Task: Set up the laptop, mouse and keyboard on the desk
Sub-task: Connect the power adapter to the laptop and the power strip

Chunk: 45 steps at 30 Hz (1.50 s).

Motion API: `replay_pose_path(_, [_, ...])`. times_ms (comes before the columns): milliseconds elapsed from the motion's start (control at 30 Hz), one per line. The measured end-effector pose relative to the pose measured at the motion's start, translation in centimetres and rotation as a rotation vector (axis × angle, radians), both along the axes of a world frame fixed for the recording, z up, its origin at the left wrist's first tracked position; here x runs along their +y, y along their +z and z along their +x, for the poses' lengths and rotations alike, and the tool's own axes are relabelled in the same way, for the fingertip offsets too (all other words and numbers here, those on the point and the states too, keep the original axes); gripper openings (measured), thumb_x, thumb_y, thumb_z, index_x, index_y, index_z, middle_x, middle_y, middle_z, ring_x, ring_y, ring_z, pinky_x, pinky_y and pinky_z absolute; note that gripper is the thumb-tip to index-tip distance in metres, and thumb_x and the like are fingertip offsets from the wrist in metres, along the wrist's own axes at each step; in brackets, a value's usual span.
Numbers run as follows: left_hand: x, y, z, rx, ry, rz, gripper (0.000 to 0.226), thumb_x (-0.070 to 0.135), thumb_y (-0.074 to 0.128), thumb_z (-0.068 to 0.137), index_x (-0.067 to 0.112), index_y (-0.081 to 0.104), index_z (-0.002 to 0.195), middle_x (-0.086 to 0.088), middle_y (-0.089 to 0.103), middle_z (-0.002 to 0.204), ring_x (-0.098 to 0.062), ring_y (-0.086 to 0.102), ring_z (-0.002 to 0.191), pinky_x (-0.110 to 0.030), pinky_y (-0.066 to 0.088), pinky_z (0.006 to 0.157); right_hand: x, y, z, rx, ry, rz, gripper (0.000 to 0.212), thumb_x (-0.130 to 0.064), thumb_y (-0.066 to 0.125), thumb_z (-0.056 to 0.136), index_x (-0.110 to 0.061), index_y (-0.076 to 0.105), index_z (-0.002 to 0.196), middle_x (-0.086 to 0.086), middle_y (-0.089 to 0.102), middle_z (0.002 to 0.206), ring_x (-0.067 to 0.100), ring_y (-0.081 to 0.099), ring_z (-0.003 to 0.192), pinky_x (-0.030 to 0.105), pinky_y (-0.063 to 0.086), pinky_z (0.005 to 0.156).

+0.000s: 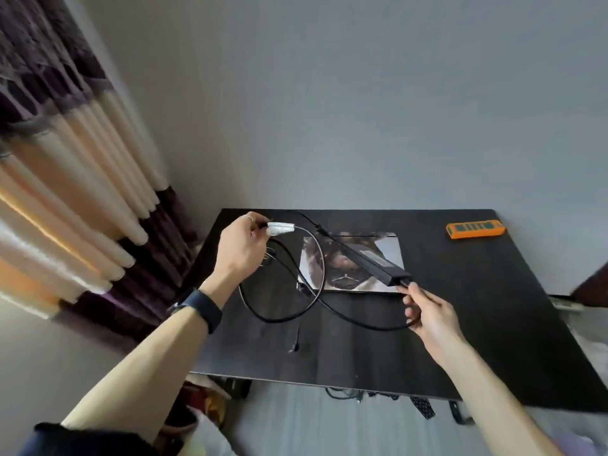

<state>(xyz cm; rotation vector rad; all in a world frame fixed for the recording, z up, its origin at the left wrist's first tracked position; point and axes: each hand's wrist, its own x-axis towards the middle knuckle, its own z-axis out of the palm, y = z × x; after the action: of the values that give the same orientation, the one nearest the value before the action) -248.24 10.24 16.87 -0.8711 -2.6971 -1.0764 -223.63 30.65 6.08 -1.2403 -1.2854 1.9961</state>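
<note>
Your left hand (241, 248) is raised over the far left part of the desk (477, 307), its fingers curled and pinching the black cable (362, 322) where a white wrap (279, 228) sits on it. A ring (249, 218) shows on one finger and a dark watch (204, 309) on the wrist.

Your right hand (427, 314) is nearer and to the right. Its fingers and thumb close on the cable just where it leaves the near end of the black power brick (375, 261), and a lower loop of the same cable runs into this hand as well. The brick hangs tilted between your hands, its far end higher, above the laptop.

The laptop (332, 271) lies closed and flat on the desk, towards the far side and about the middle, with a printed picture on its silver lid. The cable loops in the air between your hands, in front of the laptop's left half. A thin loose end (296, 343) dangles near the desk surface; you cannot tell whether it touches.

An orange power strip (475, 229) lies at the far right of the desk, well apart from the laptop. A cream and purple curtain (65, 192) hangs on the left.
</note>
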Motion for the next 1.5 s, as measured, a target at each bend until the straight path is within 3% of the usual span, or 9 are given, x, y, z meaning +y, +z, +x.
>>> replay_pose_path(233, [7.2,-2.4,-2.8,-0.061,-0.065,-0.137,0.018,0.023,0.063,0.090,0.018,0.069,0.107,0.007,0.067,0.089,-0.011,0.056,0.082,-0.023,0.040,0.075,6.2,-0.7,1.5,-0.104,-0.057,0.039,0.026,-0.030,0.060,0.099,-0.011,0.077,0.098,-0.001,0.061,0.072,0.009,0.050,0.058,0.024,0.038,0.055])
replay_pose_path(367, [11.3,-4.3,-5.2,-0.105,-0.084,-0.152,0.019,0.027,0.064,0.089,0.021,0.069,0.106,0.001,0.072,0.101,-0.020,0.065,0.092,-0.025,0.043,0.077,10.0,-0.9,0.6,-0.173,-0.070,0.096,0.028,-0.031,0.057,0.100,-0.011,0.077,0.096,0.002,0.062,0.075,0.012,0.054,0.065,0.026,0.042,0.058])
replay_pose_path(467, [14.7,-5.6,-7.4,-0.138,-0.107,-0.170,0.019,0.028,0.063,0.089,0.022,0.069,0.106,0.001,0.072,0.099,-0.022,0.066,0.095,-0.025,0.042,0.076,13.0,-1.3,-1.2,-0.249,-0.075,0.115,0.029,-0.033,0.057,0.100,-0.013,0.077,0.094,0.003,0.064,0.078,0.014,0.057,0.070,0.027,0.045,0.061])
replay_pose_path(600, [18.8,-7.2,-11.3,-0.233,-0.145,-0.222,0.016,0.029,0.064,0.090,0.022,0.069,0.103,0.003,0.066,0.089,-0.019,0.062,0.085,-0.026,0.043,0.075,17.2,-2.0,-4.2,-0.324,-0.077,0.104,0.029,-0.032,0.056,0.101,-0.011,0.076,0.094,0.005,0.064,0.080,0.015,0.058,0.072,0.028,0.046,0.062])
replay_pose_path(800, [23.7,-11.8,-16.1,-0.329,-0.172,-0.312,0.014,0.026,0.063,0.090,0.024,0.068,0.102,0.000,0.070,0.096,-0.017,0.061,0.084,-0.027,0.047,0.077,22.6,-4.8,-9.7,-0.404,-0.055,0.104,0.022,-0.027,0.056,0.101,-0.016,0.074,0.100,0.004,0.069,0.088,0.015,0.062,0.076,0.035,0.051,0.075])
replay_pose_path(967, [26.3,-15.4,-16.9,-0.419,-0.187,-0.393,0.018,0.027,0.062,0.089,0.024,0.067,0.106,-0.001,0.069,0.100,-0.020,0.064,0.089,-0.033,0.053,0.082,26.6,-7.2,-12.3,-0.460,-0.028,0.064,0.017,-0.019,0.057,0.101,-0.012,0.072,0.103,0.004,0.067,0.086,0.013,0.057,0.068,0.028,0.046,0.060])
replay_pose_path(1233, [30.4,-19.9,-17.2,-0.519,-0.069,-0.407,0.019,0.028,0.060,0.089,0.026,0.068,0.107,-0.004,0.070,0.102,-0.025,0.065,0.094,-0.034,0.054,0.084,34.2,-11.9,-15.8,-0.537,0.103,0.009,0.013,-0.015,0.056,0.101,-0.016,0.069,0.103,0.006,0.068,0.093,0.012,0.052,0.065,0.028,0.046,0.058])
replay_pose_path(1500, [34.6,-21.9,-15.9,-0.530,0.116,-0.400,0.022,0.030,0.056,0.091,0.028,0.066,0.111,-0.004,0.070,0.107,-0.028,0.063,0.104,-0.033,0.048,0.082,42.2,-16.0,-21.3,-0.489,0.244,-0.001,0.013,-0.013,0.056,0.101,-0.018,0.066,0.106,0.005,0.066,0.094,0.012,0.048,0.063,0.028,0.042,0.055])
